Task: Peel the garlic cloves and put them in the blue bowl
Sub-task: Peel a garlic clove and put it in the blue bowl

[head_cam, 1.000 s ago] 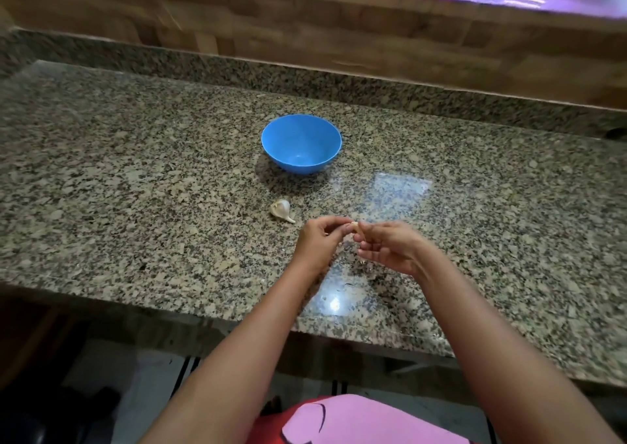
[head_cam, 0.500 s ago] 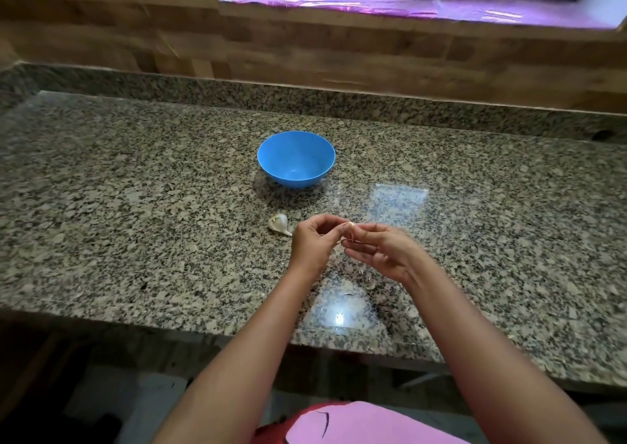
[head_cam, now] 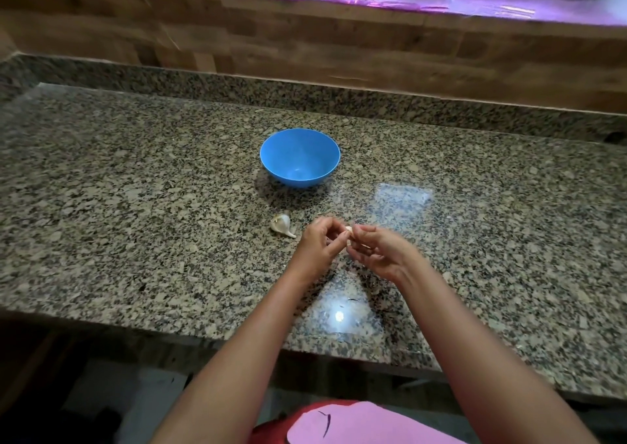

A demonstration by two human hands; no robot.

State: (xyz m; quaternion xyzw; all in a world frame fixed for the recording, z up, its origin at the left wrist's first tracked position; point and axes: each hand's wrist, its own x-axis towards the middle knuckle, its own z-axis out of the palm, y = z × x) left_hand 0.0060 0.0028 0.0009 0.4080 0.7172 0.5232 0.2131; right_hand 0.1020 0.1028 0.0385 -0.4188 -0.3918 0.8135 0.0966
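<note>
A small pale garlic clove (head_cam: 348, 230) is pinched between the fingertips of my left hand (head_cam: 320, 243) and my right hand (head_cam: 376, 250), just above the granite counter. Most of the clove is hidden by my fingers. A white partial garlic bulb (head_cam: 281, 224) lies on the counter just left of my left hand. The blue bowl (head_cam: 300, 156) stands upright beyond my hands, and nothing shows inside it.
The speckled granite counter (head_cam: 135, 206) runs wide to both sides, with a raised granite backsplash (head_cam: 203, 84) and a wooden wall behind it. The counter's front edge is close below my forearms. A bright light reflection (head_cam: 338, 314) shows near that edge.
The view has tilted up, so bowl and hands sit lower in the frame. My hands stay together on the clove, fingers shifting slightly.
</note>
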